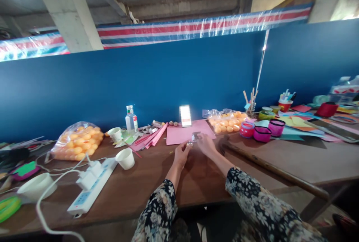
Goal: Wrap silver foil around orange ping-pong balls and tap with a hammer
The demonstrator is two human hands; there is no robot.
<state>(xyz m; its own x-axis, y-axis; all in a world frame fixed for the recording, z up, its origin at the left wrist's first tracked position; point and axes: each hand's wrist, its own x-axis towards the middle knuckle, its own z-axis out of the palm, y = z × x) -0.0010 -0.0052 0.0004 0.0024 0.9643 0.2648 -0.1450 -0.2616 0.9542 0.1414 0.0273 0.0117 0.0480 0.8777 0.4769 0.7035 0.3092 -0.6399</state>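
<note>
My left hand (181,155) is closed in a pinch over the front edge of the pink paper (179,135). At its fingertips is a small shiny silvery object (190,143), too small to name. My right hand (206,145) reaches over the same paper from the right, its fingers bent together and partly blurred. Close by its fingertips a small pale glinting piece (193,137) shows, and what the fingers hold is not clear. Behind the hands, a white upright card or screen (185,115) stands at the paper's back edge, with small shiny balls (173,123) to its left.
Bags of orange balls lie left (78,143) and right (226,121). A power strip (94,186), paper cup (125,158) and bottle (130,119) stand left. A hammer (269,165) with a long wooden handle lies right, below purple cups (262,133). A blue partition (168,77) rises behind.
</note>
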